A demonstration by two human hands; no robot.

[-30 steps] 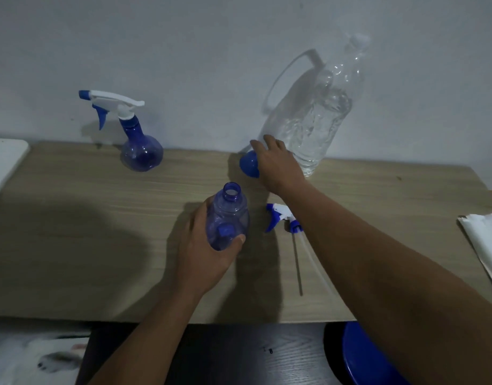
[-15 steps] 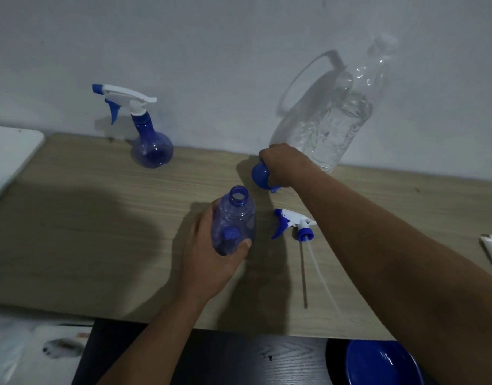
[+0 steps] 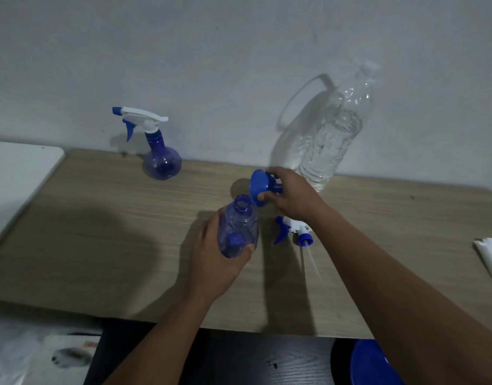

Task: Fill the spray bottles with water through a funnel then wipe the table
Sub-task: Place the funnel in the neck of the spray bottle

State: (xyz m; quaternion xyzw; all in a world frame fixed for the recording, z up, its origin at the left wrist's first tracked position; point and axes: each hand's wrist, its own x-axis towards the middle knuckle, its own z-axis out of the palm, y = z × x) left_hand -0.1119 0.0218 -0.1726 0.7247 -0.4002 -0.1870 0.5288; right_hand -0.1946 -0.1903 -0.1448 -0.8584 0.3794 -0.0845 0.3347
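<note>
Funnel (image 3: 263, 187) sits pinched in the right hand (image 3: 292, 197) just beside the open neck of the spray bottle (image 3: 238, 227), which the left hand (image 3: 214, 262) clasps, seemingly resting on the desk (image 3: 114, 232); turn the spout down, seat it squarely; keep the bottle upright.

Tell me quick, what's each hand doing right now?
Left hand: closed around the open spray bottle.
Right hand: closed on the blue funnel.

The counter (image 3: 100, 232) looks like matt, pale wood-grain laminate, the spray bottles (image 3: 237, 229) (image 3: 162, 162) and water bottle (image 3: 331, 140) glossy see-through plastic, the funnel (image 3: 260, 190) smooth opaque blue plastic.
</note>
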